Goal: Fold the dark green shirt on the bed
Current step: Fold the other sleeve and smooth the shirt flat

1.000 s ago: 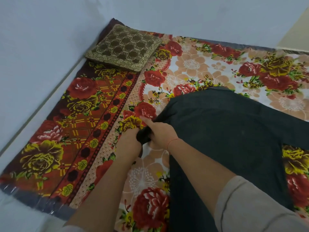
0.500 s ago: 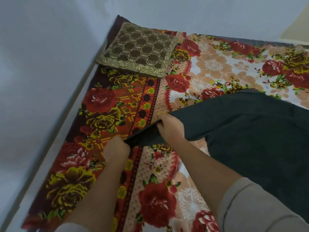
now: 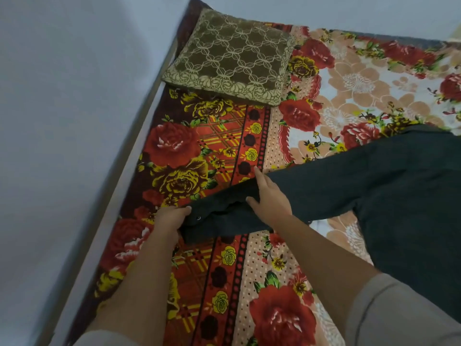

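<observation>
Now, we're at the sleeve stage of the fold. The dark green shirt (image 3: 399, 196) lies spread on the bed (image 3: 189, 151). Its body is well off to the right of the cushion (image 3: 232, 58) and nearer the person than the cushion is, and it runs out of view at the right edge. One long sleeve (image 3: 311, 186) reaches out from that body to a spot straight in front of the cushion, well apart from it, and lies flat on the bed.

Both hands are on it. The left hand (image 3: 171, 219) has its fingers curled over the cuff (image 3: 204, 226) at the very end, gripping it right beside a small pale snap or button (image 3: 198, 218). The right hand (image 3: 270, 199) sits a little further up the sleeve, out toward the cushion's right. Its fingers are fairly straight and spread, pressing the cloth down. The thumb rests against a bunched ridge of fabric, and whether it pinches that ridge I can't tell.

My read: the sleeve is being drawn straight and smoothed, ready to be folded in. The next move, I'd say, calls for lifting that cuff and carrying the sleeve back across the body, toward the cushion's right. One hand should pin the shoulder line so the body doesn't drag along.

As for the shirt itself, it's dark, matte, woven-looking cloth, and limp. It's lightly rumpled between the two hands and smoother over the body. No fold in the body shows yet.
</observation>
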